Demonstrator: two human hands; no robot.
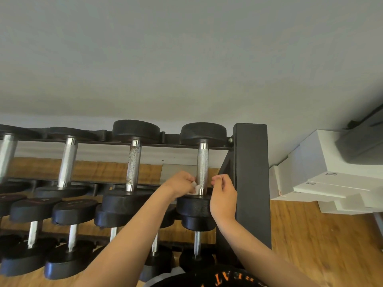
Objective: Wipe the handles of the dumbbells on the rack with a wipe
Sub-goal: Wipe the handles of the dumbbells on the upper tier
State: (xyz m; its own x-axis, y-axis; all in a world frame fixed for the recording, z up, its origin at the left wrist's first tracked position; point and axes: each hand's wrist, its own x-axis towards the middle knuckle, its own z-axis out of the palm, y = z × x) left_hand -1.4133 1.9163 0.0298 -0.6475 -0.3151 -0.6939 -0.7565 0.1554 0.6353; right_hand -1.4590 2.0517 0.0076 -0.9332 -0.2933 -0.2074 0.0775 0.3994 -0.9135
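The left hand (180, 183) pinches the wipe (195, 189) against the near end of the handle (202, 162) of the dumbbell (203, 131) just beside the rack post (251, 172). The right hand (223, 195) sits curled between handle and post; whether it grips anything I cannot tell. Best to wrap the wipe round and draw it along the handle's full length.
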